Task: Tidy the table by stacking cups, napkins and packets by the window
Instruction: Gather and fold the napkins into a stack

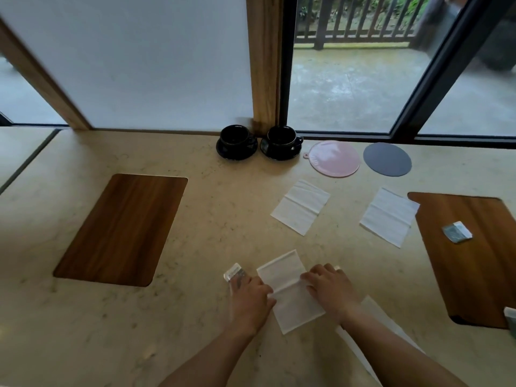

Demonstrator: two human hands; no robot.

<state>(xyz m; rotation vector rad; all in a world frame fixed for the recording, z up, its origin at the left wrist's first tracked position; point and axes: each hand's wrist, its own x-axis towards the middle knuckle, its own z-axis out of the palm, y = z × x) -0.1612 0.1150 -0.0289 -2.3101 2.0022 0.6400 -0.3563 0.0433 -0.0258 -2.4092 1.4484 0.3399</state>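
Both grips (left [252, 296], right [331, 289]) flat on one of three napkins [289, 289]; two cups [237, 136].

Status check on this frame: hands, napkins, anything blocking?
Left hand and right hand both pressing on near napkin. Two napkins still loose; cups unstacked by window. Packet at left fingertips. Path clear.

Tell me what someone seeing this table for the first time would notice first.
Probably the two hands at the near edge, the left hand and right hand pressing on a white napkin, with a small packet by the left fingers. Next, two black cups on saucers stand by the window, beside a pink round mat and a grey one.
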